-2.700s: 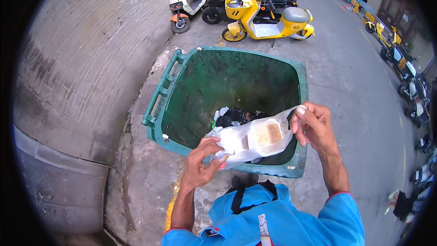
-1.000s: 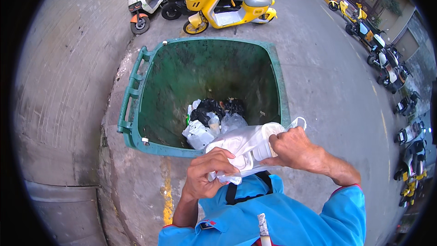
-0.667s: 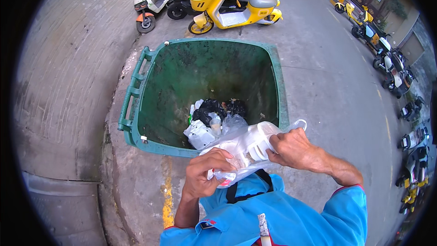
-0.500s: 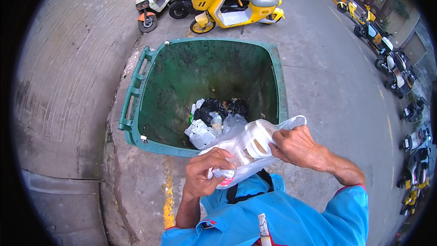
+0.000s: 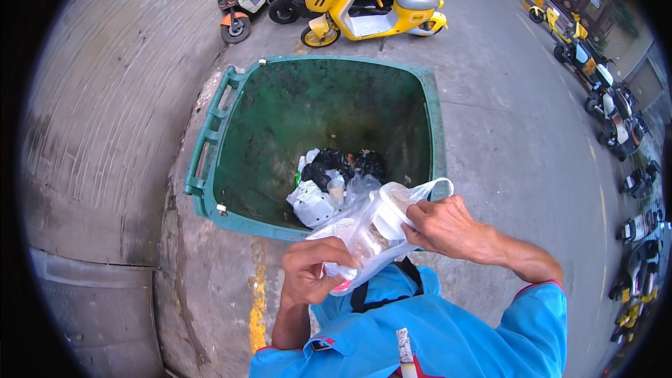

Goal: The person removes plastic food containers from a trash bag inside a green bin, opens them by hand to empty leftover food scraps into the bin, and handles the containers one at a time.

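Observation:
A thin white translucent plastic bag (image 5: pixel 343 229) is stretched between my hands over the near rim of a green wheeled bin (image 5: pixel 287 232). My left hand (image 5: pixel 312 267) pinches the bag's left side, close to a red printed patch. On the other side, my right hand (image 5: pixel 442 227) grips its edge near the loop-like handle. White disposable food containers (image 5: pixel 386 215) show inside the bag. Deep in the bin lie black rubbish bags (image 5: pixel 329 165), a crumpled white bag (image 5: pixel 311 203) and a clear plastic cup (image 5: pixel 336 189).
A yellow scooter (image 5: pixel 378 24) is parked beyond the bin, beside a white one (image 5: pixel 238 0). More scooters (image 5: pixel 616 115) line the right side of the road. A wall (image 5: pixel 119 84) runs along the left. A cigarette (image 5: pixel 404 350) shows in front of my blue shirt.
My right hand and the bag's right end have moved slightly left and down. The containers show from a somewhat different angle inside the bag. My left hand keeps its pinch.

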A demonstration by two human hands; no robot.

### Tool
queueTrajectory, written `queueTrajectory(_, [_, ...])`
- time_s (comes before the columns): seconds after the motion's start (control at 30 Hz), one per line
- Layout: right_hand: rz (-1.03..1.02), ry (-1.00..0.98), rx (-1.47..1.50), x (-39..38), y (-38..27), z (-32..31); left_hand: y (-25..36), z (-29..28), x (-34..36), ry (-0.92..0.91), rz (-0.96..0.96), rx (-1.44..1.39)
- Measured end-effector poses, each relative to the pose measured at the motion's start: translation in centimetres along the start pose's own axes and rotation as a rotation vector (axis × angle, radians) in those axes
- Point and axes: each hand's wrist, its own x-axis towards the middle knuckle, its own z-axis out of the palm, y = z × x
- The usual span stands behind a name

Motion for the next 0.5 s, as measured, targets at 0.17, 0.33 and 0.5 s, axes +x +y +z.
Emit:
queueTrajectory(0.17, [0.037, -0.043, 0.048, 0.5, 0.2, -0.3, 0.1, 0.0, 0.6, 0.032, -0.012, 0.062])
queueTrajectory(0.33, [0.095, -0.062, 0.036, 0.5, 0.5, -1.0, -0.7, 0.2, 1.1, 0.156, -0.053, 0.096])
queueTrajectory(0.5, [0.189, 0.005, -0.043, -0.8, 1.2, -2.3, -0.7, 1.2, 3.8, 0.124, 0.076, 0.108])
